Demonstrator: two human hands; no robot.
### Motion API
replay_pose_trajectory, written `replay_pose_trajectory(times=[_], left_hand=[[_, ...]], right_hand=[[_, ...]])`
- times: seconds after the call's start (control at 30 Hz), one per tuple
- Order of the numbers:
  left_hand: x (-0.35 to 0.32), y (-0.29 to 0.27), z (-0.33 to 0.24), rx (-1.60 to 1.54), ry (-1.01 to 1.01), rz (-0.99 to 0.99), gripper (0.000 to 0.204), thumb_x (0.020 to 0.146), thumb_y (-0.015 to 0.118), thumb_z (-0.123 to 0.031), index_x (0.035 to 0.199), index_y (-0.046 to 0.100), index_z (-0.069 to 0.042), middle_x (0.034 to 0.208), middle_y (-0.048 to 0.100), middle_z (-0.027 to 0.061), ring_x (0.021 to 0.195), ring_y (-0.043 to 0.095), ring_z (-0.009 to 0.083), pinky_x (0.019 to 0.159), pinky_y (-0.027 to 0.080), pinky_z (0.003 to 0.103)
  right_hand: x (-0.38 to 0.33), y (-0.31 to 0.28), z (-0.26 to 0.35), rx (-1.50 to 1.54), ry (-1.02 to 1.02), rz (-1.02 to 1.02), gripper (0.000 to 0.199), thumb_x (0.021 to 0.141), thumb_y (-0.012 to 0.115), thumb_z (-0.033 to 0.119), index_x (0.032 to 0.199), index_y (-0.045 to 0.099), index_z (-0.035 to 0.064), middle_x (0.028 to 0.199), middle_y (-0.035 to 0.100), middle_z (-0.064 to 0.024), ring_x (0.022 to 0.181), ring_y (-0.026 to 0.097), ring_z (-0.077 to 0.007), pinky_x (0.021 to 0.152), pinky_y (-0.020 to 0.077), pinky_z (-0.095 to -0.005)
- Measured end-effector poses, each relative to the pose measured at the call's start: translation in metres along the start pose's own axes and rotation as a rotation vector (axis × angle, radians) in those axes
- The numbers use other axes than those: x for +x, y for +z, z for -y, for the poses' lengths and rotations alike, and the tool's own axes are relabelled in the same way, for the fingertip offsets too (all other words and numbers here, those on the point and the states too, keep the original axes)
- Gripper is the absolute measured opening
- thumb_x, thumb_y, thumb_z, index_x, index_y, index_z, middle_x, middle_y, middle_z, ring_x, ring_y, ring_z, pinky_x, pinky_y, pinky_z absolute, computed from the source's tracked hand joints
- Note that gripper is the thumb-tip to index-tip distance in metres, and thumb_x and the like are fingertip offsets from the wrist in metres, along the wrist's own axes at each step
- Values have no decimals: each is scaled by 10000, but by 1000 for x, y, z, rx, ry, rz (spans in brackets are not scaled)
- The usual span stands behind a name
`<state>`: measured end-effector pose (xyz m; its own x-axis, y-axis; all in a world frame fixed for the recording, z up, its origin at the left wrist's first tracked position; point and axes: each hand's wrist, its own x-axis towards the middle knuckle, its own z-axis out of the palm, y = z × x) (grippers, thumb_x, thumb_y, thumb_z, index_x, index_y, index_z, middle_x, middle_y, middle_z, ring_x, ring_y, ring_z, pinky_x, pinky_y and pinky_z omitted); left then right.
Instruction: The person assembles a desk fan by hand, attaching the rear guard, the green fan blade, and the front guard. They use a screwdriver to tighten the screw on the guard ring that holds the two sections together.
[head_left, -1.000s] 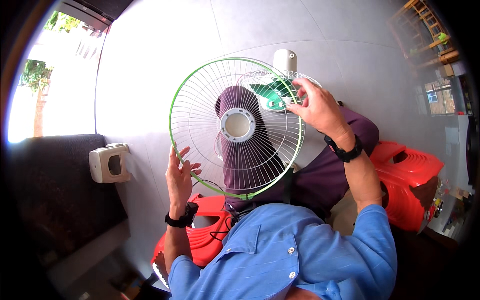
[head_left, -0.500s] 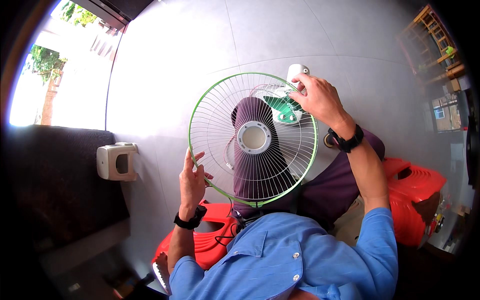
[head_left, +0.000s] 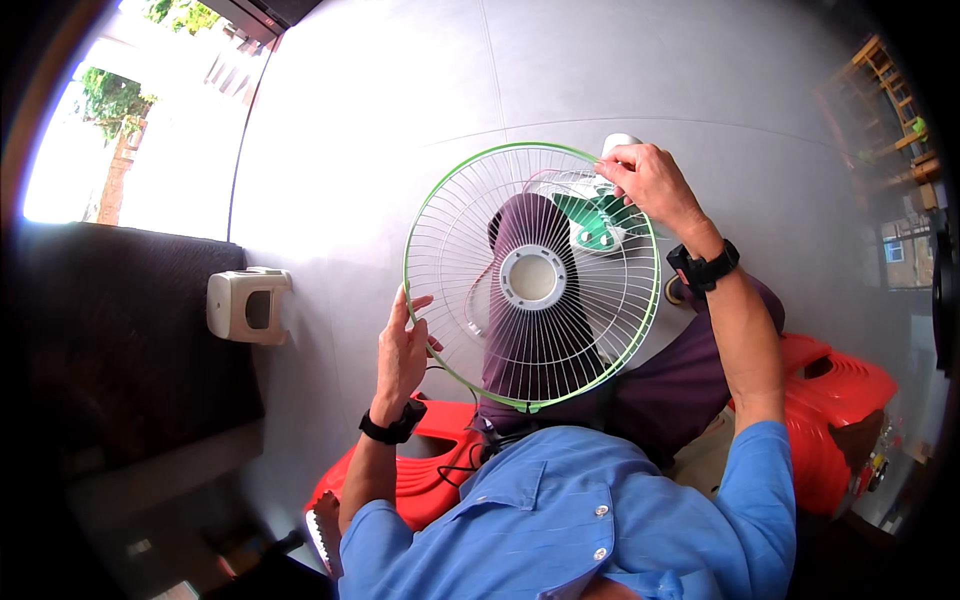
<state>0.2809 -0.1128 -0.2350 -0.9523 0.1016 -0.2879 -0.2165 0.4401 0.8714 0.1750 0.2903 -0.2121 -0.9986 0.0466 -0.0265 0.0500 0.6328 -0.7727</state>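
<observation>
- Apparently the right hand pinched the grille at its one o'clock rim; the left hand met eight o'clock, fingers spread.
- The grille hung above the knee; that loose left touch could have let it tip.
- Swung towards one o'clock, it might have knocked the green blades.

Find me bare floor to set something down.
Free: floor beyond the fan guard, and between the beige stool and left hand. Crowded: beneath the guard, with a knee and green fan blades; red plastic pieces flank the blue shirt.
</observation>
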Motion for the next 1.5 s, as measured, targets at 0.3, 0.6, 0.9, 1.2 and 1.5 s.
replay_pose_trajectory(times=[0.3,0.6,0.9,1.2,1.5], left_hand=[[1,-3,12,-42,34,1,672,971,437,45,1597,238,-94,1297,643,165,667,687,161,588,570,291],[5,-3,15,-105,-12,47,634,982,424,57,1576,249,-75,1277,656,205,698,724,191,624,611,306],[11,-5,12,-122,-132,93,503,1065,415,-71,1552,290,-90,1287,634,208,715,710,166,674,616,295],[5,-3,1,-277,-232,96,391,1049,422,-64,1434,361,-36,1279,627,234,735,729,212,659,632,316],[-14,8,-4,-396,-158,37,355,1052,440,-70,1399,368,-38,1276,620,218,783,742,243,703,653,362]], right_hand=[[-6,-10,6,124,-3,103,238,952,669,201,956,741,-26,742,684,-72,666,664,-126,626,546,-289],[-19,-8,-11,332,19,146,242,946,671,142,1083,725,-50,808,731,-78,701,684,-115,684,556,-275],[-39,-16,-18,451,101,146,218,969,632,74,1140,683,-51,961,739,-73,839,706,-117,762,581,-273],[-85,-17,1,233,158,-13,233,923,688,126,1092,701,-35,845,755,-120,750,728,-143,681,555,-280],[-129,-7,-19,509,270,-107,261,950,676,129,1134,685,-56,922,761,-101,753,716,-133,673,567,-277]])
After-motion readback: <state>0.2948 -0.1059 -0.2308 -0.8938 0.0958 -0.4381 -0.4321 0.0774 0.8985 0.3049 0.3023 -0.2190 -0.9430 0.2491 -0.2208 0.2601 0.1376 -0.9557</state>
